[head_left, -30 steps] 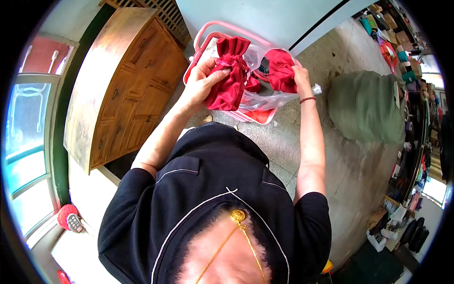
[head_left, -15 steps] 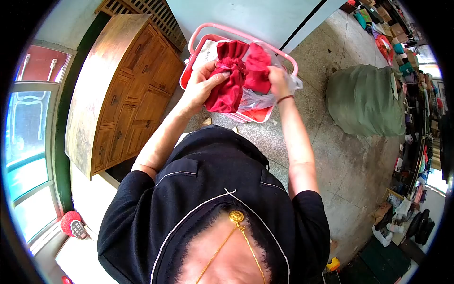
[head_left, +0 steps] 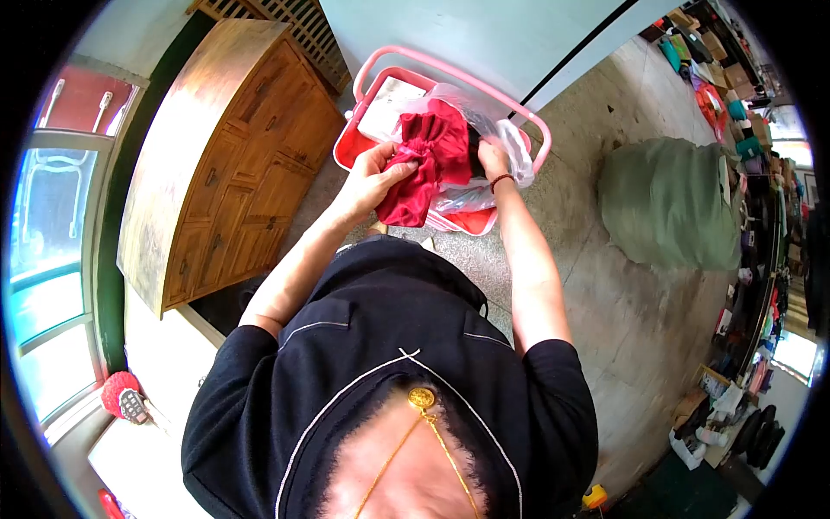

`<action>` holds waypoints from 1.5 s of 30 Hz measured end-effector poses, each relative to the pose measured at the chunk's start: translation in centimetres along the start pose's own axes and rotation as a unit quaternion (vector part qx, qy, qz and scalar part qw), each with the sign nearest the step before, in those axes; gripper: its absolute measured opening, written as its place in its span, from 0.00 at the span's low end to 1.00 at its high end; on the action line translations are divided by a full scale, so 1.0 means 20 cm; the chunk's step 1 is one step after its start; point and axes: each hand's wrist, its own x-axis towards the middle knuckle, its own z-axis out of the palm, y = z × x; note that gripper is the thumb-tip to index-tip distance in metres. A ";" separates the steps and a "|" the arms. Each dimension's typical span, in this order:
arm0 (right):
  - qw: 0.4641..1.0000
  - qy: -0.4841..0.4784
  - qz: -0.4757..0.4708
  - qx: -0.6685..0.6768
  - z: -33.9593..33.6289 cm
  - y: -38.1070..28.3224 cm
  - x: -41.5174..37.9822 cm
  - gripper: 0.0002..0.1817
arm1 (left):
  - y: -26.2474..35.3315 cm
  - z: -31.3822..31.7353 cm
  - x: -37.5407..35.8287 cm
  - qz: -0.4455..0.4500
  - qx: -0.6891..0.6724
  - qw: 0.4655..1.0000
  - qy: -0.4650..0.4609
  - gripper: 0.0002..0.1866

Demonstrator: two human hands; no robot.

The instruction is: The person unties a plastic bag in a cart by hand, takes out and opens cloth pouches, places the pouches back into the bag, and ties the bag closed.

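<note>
My left hand (head_left: 378, 177) is closed around a dark red satin drawstring pouch (head_left: 406, 192), thumb on top near its gathered neck. Brighter red cloth (head_left: 447, 125) shows right behind the pouch, perhaps a second pouch. Over the right side of the pink basket (head_left: 350, 143), my right hand (head_left: 494, 158) is curled at a clear plastic bag (head_left: 519, 154). A dark patch lies by its fingertips, and what those fingers grip is hidden. A white packet (head_left: 391, 108) rests in the basket's left part.
A wooden drawer cabinet (head_left: 229, 173) stands to the left. Behind the basket rises a pale blue-grey panel (head_left: 450, 30). On the floor at right sits a large green cloth-covered bundle (head_left: 670, 201). Shelves with mixed goods line the far right, and a red brush-like item (head_left: 121, 396) lies at lower left.
The pouch in my left hand has shifted slightly down. My right hand has come off the brighter red cloth, which now sits against the pouch, and is at the plastic bag.
</note>
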 end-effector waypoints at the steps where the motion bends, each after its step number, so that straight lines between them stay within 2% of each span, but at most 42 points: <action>1: 0.989 -0.100 -0.026 -0.108 -0.13 -0.10 -0.05 0.18 | 0.00 0.00 -0.01 -0.008 0.008 1.000 -0.001 0.12; 2: 0.988 -0.086 -0.004 -0.130 -0.04 -0.01 0.03 0.25 | 0.01 -0.01 -0.01 -0.017 0.016 1.000 -0.001 0.13; 3: 0.994 -0.103 0.036 0.010 0.13 0.22 0.17 0.24 | -0.01 -0.03 -0.01 -0.026 0.028 0.999 0.003 0.13; 5: 0.978 -0.122 0.074 0.149 0.20 0.28 0.21 0.23 | 0.00 -0.03 -0.01 -0.032 0.030 0.999 0.009 0.13; 7: 0.986 -0.095 -0.134 -0.019 0.03 0.02 0.04 0.19 | 0.03 -0.02 -0.02 -0.043 0.030 0.999 0.017 0.13; 8: 0.982 -0.091 -0.156 -0.061 0.02 -0.01 0.02 0.19 | 0.01 -0.02 -0.02 -0.042 0.031 0.998 0.020 0.13; 10: 0.980 -0.097 -0.142 -0.104 0.04 -0.02 0.03 0.18 | 0.00 -0.03 -0.02 -0.029 0.067 0.997 0.016 0.11; 14: 0.975 -0.124 -0.111 -0.150 0.06 0.00 0.06 0.18 | 0.01 0.02 -0.03 -0.068 0.081 0.994 -0.004 0.11; 18: 0.969 -0.156 -0.083 -0.171 0.05 0.04 0.08 0.18 | -0.07 0.05 0.01 -0.031 0.159 0.986 -0.048 0.11; 20: 0.969 -0.169 -0.073 -0.165 0.02 0.05 0.09 0.18 | -0.19 0.04 0.07 0.006 0.197 0.979 -0.056 0.14; 24: 0.975 -0.170 -0.069 -0.127 -0.09 0.00 0.07 0.18 | -0.12 0.18 0.14 0.010 0.348 0.935 -0.058 0.14; 25: 0.977 -0.165 -0.071 -0.114 -0.09 -0.01 0.06 0.18 | -0.17 0.20 0.20 0.043 0.328 0.940 -0.080 0.14; 26: 0.979 -0.160 -0.072 -0.103 -0.10 -0.03 0.06 0.18 | -0.22 0.22 0.26 0.023 0.317 0.943 -0.101 0.16; 28: 0.982 -0.152 -0.076 -0.083 -0.08 -0.04 0.03 0.18 | -0.21 0.29 0.34 0.013 0.379 0.920 -0.100 0.20; 29: 0.983 -0.150 -0.077 -0.074 -0.08 -0.05 0.02 0.18 | -0.33 0.28 0.41 0.112 0.440 0.889 -0.065 0.18; 30: 0.984 -0.146 -0.079 -0.067 -0.07 -0.05 0.02 0.18 | -0.43 0.25 0.49 0.116 0.439 0.889 -0.064 0.18; 32: 0.985 -0.141 -0.079 -0.059 -0.04 -0.06 0.04 0.18 | -0.58 0.19 0.62 0.053 0.396 0.916 -0.026 0.17; 33: 0.985 -0.141 -0.078 -0.054 -0.03 -0.06 0.05 0.18 | -0.61 0.18 0.63 0.017 0.304 0.952 0.029 0.16; 34: 0.986 -0.141 -0.076 -0.052 -0.01 -0.06 0.07 0.19 | -0.52 0.16 0.62 -0.066 0.318 0.946 0.004 0.17; 36: 0.986 -0.143 -0.072 -0.049 0.03 -0.05 0.11 0.19 | -0.43 0.15 0.58 -0.138 0.298 0.943 0.061 0.18; 41: 0.986 -0.147 -0.063 -0.043 0.10 -0.05 0.15 0.20 | -0.49 0.05 0.61 -0.161 0.240 0.953 0.090 0.18; 45: 0.987 -0.141 -0.067 0.030 -0.01 -0.10 0.14 0.20 | -0.37 0.07 0.56 -0.174 0.239 0.950 0.095 0.18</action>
